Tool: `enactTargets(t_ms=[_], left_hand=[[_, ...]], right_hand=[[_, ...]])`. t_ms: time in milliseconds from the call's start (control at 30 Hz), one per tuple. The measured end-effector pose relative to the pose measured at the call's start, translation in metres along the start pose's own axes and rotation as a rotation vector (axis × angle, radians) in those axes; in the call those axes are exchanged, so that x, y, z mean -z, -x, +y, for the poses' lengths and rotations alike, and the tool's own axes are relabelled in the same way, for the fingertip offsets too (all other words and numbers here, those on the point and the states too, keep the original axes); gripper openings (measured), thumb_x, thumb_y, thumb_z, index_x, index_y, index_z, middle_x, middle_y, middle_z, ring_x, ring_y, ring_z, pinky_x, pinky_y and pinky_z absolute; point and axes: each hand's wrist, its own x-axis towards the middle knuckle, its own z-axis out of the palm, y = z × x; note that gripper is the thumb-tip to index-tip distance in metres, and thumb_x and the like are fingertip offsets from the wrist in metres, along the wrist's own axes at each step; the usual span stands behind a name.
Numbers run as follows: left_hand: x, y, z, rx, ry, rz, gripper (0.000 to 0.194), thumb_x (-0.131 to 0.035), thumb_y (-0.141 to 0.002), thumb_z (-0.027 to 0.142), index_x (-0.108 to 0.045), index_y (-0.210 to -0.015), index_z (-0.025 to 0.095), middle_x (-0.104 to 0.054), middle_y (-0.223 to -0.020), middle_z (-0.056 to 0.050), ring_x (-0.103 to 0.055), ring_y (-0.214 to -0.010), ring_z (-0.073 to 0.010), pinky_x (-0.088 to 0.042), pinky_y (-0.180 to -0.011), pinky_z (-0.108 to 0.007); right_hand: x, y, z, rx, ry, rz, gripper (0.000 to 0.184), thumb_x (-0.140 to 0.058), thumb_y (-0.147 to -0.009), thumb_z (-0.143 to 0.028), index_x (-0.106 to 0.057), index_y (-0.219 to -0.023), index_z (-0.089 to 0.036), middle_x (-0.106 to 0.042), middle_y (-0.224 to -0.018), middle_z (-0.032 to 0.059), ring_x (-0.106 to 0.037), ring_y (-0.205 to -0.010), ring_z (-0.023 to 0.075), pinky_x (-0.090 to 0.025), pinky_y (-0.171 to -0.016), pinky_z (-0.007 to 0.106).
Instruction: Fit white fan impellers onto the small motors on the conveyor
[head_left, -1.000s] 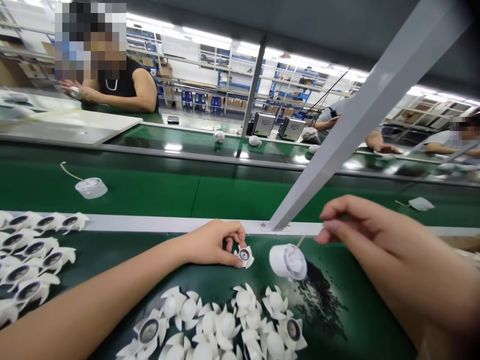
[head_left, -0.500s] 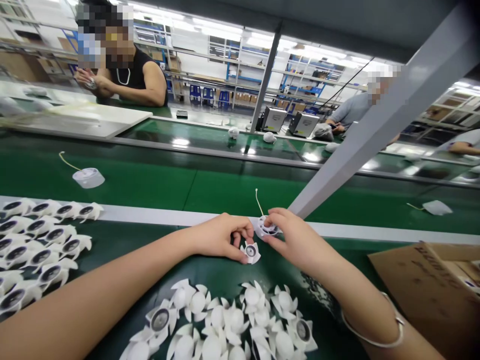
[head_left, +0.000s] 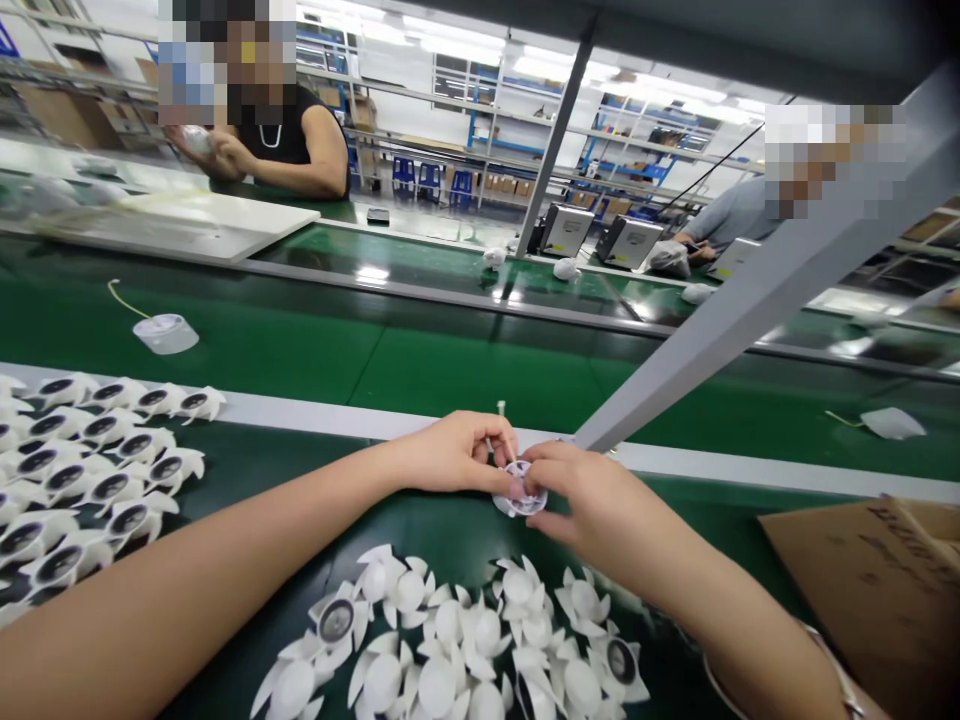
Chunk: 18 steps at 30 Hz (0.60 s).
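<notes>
White housing [head_left: 523,507], likely light and stiff, sat grasped by the right hand [head_left: 592,490], rim seemingly the surest hold; left hand [head_left: 457,455] touched it (grip unclear)

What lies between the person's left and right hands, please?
In the head view, a round white housing lies between the left hand and the right hand, with fingers of both at it.

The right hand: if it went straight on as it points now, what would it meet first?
The round white housing, which the right hand touches; beyond it, probably the left hand, though depth is unclear.
</notes>
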Motion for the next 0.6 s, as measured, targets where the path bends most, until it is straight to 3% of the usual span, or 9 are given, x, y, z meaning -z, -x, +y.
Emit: enactTargets(t_ms=[233, 367, 600], left_hand=[[-0.0028, -0.0026, 0.0021, 0.093, -0.033, 0.004, 0.04, -0.084, -0.066, 0.039, -0.064, -0.092, 0.017, -0.06, -0.084, 0.002, -0.05, -0.065, -0.0076, -0.036, -0.059, -0.021], [-0.006, -0.0032, -0.0029, 0.116, -0.019, 0.038, 0.044, -0.084, -0.065, 0.046, -0.063, -0.092, 0.018, -0.06, -0.083, 0.002, -0.053, -0.071, -0.0105, -0.039, -0.065, -0.023], [-0.0056, -0.0032, -0.0024, 0.175, -0.047, 0.047, 0.049, -0.085, -0.061, 0.046, -0.062, -0.094, 0.018, -0.057, -0.079, 0.005, -0.049, -0.066, -0.0093, -0.036, -0.062, -0.023]], right_hand=[[0.0022, -0.0101, 0.0031, -0.07, 0.033, -0.006, 0.013, -0.08, -0.072, -0.013, -0.071, -0.077, -0.02, -0.072, -0.093, 0.0018, -0.064, -0.087, 0.021, -0.045, -0.076, 0.031], [0.0056, -0.0119, 0.0035, -0.133, -0.074, -0.025, 0.014, -0.082, -0.069, -0.015, -0.07, -0.074, -0.021, -0.071, -0.083, -0.0019, -0.064, -0.08, 0.0176, -0.043, -0.07, 0.027], [0.0029, -0.0108, -0.0018, -0.146, -0.014, -0.062, 0.012, -0.076, -0.073, -0.011, -0.071, -0.08, -0.021, -0.068, -0.073, -0.0019, -0.059, -0.072, 0.0159, -0.037, -0.062, 0.026]])
